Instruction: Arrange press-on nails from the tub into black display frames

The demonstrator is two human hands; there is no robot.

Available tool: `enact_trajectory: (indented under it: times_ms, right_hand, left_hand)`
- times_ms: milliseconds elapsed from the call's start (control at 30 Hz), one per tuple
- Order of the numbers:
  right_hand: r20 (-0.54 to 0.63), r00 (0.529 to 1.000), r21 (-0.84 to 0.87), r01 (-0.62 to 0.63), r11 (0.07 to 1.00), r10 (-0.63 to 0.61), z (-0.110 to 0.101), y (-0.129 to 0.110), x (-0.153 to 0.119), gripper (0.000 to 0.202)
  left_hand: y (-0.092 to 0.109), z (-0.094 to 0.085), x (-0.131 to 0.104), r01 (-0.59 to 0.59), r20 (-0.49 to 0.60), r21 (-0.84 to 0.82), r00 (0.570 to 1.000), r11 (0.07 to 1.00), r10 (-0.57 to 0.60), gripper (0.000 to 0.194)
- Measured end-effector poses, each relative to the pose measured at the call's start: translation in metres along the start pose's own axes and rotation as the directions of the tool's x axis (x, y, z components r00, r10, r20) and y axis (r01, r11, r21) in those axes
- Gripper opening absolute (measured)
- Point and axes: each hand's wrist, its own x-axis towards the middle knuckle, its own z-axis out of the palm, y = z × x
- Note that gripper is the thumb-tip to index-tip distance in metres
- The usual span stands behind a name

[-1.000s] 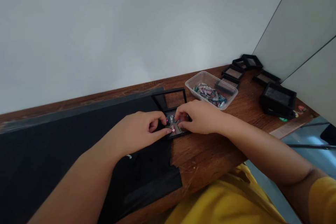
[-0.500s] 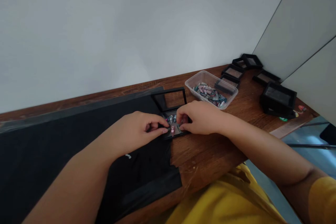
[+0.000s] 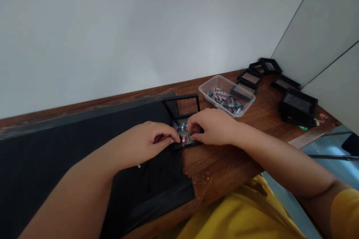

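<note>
A small black display box (image 3: 185, 145) stands with its clear-windowed lid (image 3: 183, 98) raised, straddling the edge of a black cloth. Decorated false nails (image 3: 183, 127) lie inside it, including a pinkish one (image 3: 184, 140) with a pale flower. My left hand (image 3: 148, 140) is at the box's left side, its thumb and forefinger pinched together at the tips. From the right, my right hand (image 3: 214, 127) reaches into the box with fingers curled and thumb close to the forefinger. Whatever either pinch holds is hidden or too small to make out.
Behind my right hand, a clear plastic tub (image 3: 246, 109) holds many loose false nails (image 3: 224, 99). Several black boxes (image 3: 249, 77) lie toward the back right corner, with a stack of them (image 3: 297, 106) nearer. Black cloth (image 3: 70, 138) covers the left of the wooden table (image 3: 224, 164).
The thumb and forefinger of my left hand have closed together and shifted slightly at the box's left edge. My right hand stays almost in place.
</note>
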Motion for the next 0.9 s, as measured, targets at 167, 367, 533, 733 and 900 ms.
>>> enact_trajectory:
  times_ms: [167,367,533,733,900]
  right_hand:
    - [0.004,1.000,-0.032,0.001,0.999,0.000,0.002,0.000,0.000,0.010]
    - [0.018,1.000,-0.097,-0.009,0.995,0.011,0.001,-0.003,0.000,0.010]
    - [0.008,1.000,-0.103,0.005,0.995,-0.004,0.003,-0.003,0.000,0.011]
    - [-0.001,1.000,-0.100,0.021,0.995,-0.021,0.005,-0.002,0.000,0.009]
    - [-0.038,0.999,-0.093,0.022,0.995,-0.025,-0.001,-0.005,-0.003,0.008]
  left_hand:
    - [0.007,-0.006,0.000,0.019,0.022,-0.002,1.000,1.000,-0.019,0.030]
    - [0.008,-0.010,-0.002,0.113,0.003,0.067,0.993,0.991,-0.114,0.023]
    - [0.001,-0.008,-0.002,0.121,-0.047,0.116,0.992,0.986,-0.116,0.018]
    - [-0.002,-0.005,0.001,0.125,-0.069,0.107,0.991,0.986,-0.118,0.022]
    - [0.000,-0.005,0.002,0.118,-0.040,0.102,0.993,0.988,-0.114,0.028]
